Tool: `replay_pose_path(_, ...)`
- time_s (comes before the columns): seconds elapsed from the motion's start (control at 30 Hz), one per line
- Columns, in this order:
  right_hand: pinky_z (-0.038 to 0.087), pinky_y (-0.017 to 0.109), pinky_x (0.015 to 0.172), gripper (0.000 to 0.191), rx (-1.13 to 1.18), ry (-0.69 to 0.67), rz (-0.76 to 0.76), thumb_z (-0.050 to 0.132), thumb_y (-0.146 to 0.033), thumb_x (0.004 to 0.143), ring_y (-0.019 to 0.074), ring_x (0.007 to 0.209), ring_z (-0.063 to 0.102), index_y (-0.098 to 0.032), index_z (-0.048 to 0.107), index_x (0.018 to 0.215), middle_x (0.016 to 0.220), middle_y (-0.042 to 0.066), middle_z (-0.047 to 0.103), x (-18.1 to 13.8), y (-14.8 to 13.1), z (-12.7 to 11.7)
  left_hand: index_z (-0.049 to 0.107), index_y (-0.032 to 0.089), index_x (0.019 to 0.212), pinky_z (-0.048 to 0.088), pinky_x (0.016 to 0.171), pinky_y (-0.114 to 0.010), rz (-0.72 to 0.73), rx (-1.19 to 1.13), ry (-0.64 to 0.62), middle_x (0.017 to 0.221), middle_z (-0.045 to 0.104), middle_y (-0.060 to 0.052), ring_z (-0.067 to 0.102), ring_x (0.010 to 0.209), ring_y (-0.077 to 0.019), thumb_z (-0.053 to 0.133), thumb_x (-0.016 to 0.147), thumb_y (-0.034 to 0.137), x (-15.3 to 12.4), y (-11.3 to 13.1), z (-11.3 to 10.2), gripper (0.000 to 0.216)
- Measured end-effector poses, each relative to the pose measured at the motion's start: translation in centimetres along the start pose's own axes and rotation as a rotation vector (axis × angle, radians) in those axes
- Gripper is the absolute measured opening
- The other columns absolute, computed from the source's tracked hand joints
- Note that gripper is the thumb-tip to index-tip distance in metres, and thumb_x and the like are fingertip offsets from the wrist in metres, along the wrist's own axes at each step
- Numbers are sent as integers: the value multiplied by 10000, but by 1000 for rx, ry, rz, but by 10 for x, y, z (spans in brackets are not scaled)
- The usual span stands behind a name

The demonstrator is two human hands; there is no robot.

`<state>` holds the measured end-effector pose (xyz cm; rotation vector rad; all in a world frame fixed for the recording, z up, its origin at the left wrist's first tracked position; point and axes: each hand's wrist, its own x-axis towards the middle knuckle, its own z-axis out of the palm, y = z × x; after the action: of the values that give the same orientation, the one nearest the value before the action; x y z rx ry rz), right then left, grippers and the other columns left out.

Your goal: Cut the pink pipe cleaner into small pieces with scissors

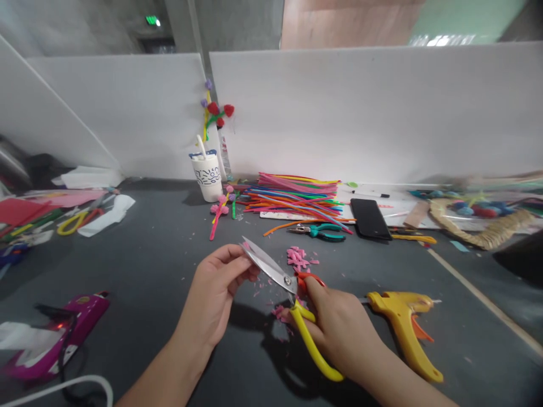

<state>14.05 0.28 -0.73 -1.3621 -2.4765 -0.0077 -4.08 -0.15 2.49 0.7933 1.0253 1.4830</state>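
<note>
My right hand [345,330] grips a pair of scissors [271,272] with yellow and orange handles. Their long blades point up and to the left, reaching the fingertips of my left hand [218,282]. That hand is closed in a pinch, with a bit of a pink fuzzy strip [246,245] showing at the blades near its fingertips; most of the strip is hidden. Just beyond the scissors lies a small heap of pink clippings [297,258]. More pink clippings [280,312] are scattered beneath my hands on the dark table.
A yellow glue gun [401,316] lies at right, a magenta one [70,333] with a cable at left. Behind are pliers [318,230], a black phone [370,219], colourful pipe cleaners [292,198], a pink pipe-cleaner flower [219,209] and a white cup [207,176].
</note>
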Motion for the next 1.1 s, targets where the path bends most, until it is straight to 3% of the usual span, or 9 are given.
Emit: replay_pose_path(1.1, 248, 276, 417, 417, -39, 52, -28, 318, -534, 837, 200, 407, 560, -165, 509, 795, 478, 14, 582, -4, -1, 3, 657, 135, 717, 435, 558, -159, 12, -37, 18, 637, 634, 7, 546, 556, -63, 587, 691, 97, -1, 0, 1, 83)
